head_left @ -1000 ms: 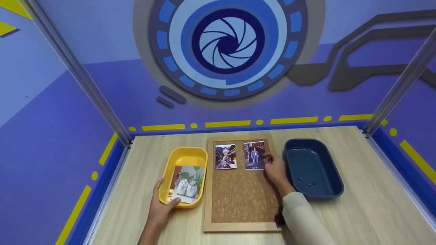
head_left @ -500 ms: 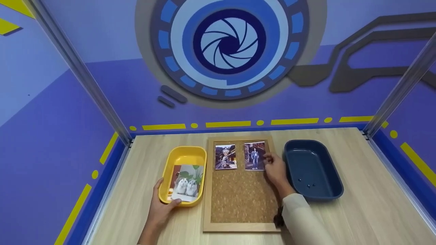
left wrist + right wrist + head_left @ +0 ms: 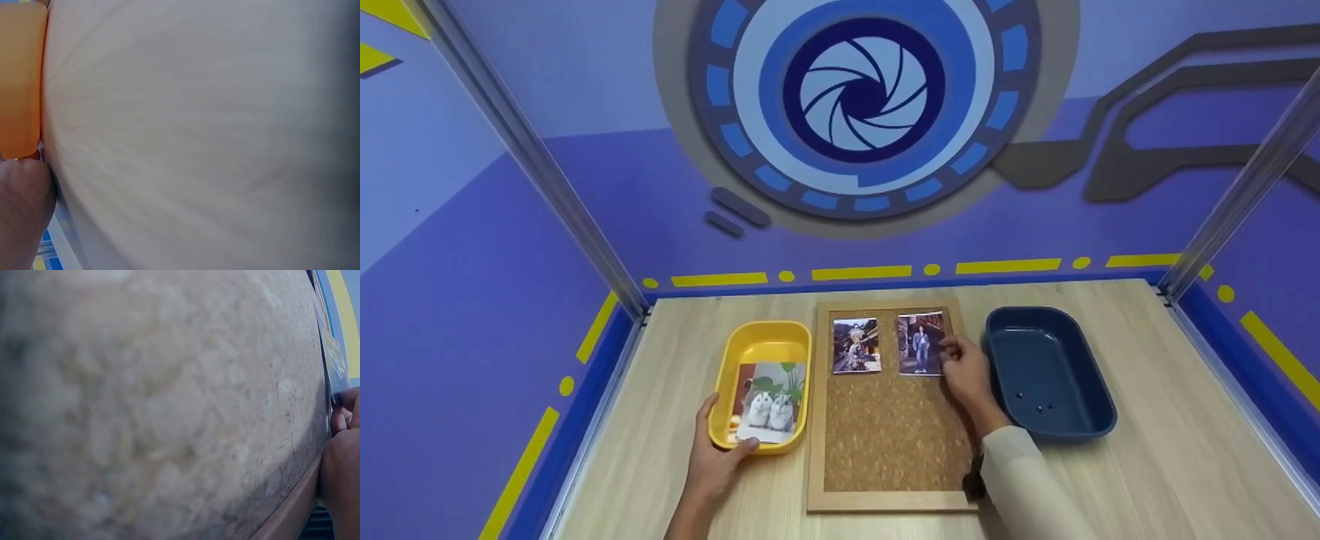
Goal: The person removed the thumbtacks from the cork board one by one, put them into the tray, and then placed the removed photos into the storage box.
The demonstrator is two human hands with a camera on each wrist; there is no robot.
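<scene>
My left hand (image 3: 716, 459) grips the near left corner of a yellow plastic tray (image 3: 808, 352), thumb over the front rim and fingers along the outer left side. Inside it lie loose photos, the top one a photo of two white hamsters (image 3: 771, 412). On the framed corkboard (image 3: 892, 435), my right hand (image 3: 969, 375) has its curled fingertips at the right edge of a photo of a standing person (image 3: 919, 345). In the right wrist view a small dark spot shows at the fingertip on this photo (image 3: 336, 363); I cannot tell whether it is a pin.
Left of that photo, another photo (image 3: 856, 345) lies flat on the corkboard. A dark blue tray (image 3: 1099, 375) stands right of the board, several tiny shiny dark pieces (image 3: 1039, 409) on its bottom. Beyond the wooden table (image 3: 1192, 450) rise printed purple walls with metal corner posts.
The yellow tray and left hand show a very slight shift to the left. My right hand has stayed in place at the photo's edge.
</scene>
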